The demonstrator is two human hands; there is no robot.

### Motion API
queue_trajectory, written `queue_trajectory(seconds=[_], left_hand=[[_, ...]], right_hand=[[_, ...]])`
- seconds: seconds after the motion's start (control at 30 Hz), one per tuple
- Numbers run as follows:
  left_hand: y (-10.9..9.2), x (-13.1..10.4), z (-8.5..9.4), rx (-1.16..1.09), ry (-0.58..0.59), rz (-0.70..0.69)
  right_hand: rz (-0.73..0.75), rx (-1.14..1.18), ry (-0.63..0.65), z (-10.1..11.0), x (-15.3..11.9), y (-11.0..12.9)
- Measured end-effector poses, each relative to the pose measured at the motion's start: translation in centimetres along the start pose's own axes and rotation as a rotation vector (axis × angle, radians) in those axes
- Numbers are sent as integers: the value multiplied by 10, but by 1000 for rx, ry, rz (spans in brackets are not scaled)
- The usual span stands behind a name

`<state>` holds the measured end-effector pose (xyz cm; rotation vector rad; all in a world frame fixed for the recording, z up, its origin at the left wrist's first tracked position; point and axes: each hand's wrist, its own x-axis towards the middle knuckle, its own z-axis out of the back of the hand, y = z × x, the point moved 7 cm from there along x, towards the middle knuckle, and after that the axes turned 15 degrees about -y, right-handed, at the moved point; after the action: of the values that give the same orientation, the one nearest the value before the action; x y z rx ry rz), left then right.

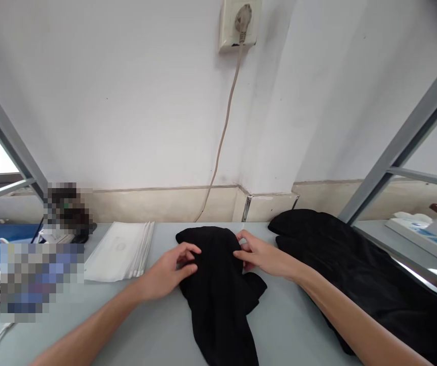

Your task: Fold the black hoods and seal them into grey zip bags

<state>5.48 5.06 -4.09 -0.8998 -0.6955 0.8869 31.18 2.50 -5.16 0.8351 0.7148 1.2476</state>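
Observation:
A black cloth garment (216,290) lies on the pale table (142,330) in the middle, running down past the bottom edge of the view, with a small flap sticking out to its right. At its upper left edge is my left hand (170,269), thumb and fingertips apart and touching the cloth. My right hand (254,254) is at the upper right edge, its thumb and fingers closed on the fabric there.
To the right lies a larger pile of black cloth (348,269). A stack of white plastic bags (121,251) is at the left. Metal frame bars (386,170) rise at both sides. A cable (226,122) hangs from a wall socket.

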Motion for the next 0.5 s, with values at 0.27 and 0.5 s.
queue_trajectory(seconds=[0.27,0.5], left_hand=[[-10,9,53,409,-654,-292],[-28,-21,3,440,166,-325]], right_hand=[[-74,247,94,-2,-6,11],[80,88,196,-23,-26,21]])
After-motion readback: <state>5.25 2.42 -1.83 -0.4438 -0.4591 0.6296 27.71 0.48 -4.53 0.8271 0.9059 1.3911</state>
